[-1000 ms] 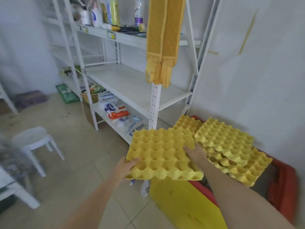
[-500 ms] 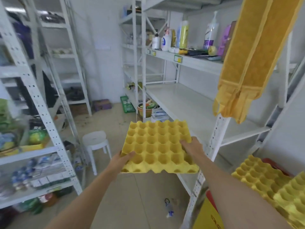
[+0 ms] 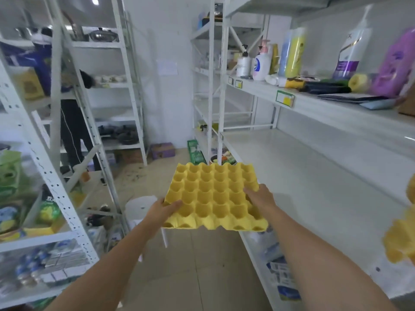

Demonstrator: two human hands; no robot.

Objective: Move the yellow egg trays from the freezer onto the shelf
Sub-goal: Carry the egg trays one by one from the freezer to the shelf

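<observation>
I hold the yellow egg tray (image 3: 213,194) level and cups-up out in front of me, over the tiled aisle, its right edge just beside the front lip of the wide white shelf (image 3: 314,187). My left hand (image 3: 162,209) grips the tray's near-left corner, thumb lying on top across the cups and the fingers hidden under it. My right hand (image 3: 260,199) grips the right edge the same way, thumb on top, fingers curled below. The tray sits between my two hands, with its far edge free.

The shelf board to my right is bare along its length, bounded in front by its lip and at the far end by a white upright post (image 3: 221,86). The board above it carries bottles (image 3: 260,63), a purple pack (image 3: 397,63) and price labels (image 3: 284,99) on its front edge. A white stool (image 3: 140,207) stands on the floor just below and left of the tray. On my left another rack (image 3: 67,198) narrows the aisle, and a person (image 3: 74,122) stands behind it. Blurred yellow shapes (image 3: 399,239) show at the right edge.
</observation>
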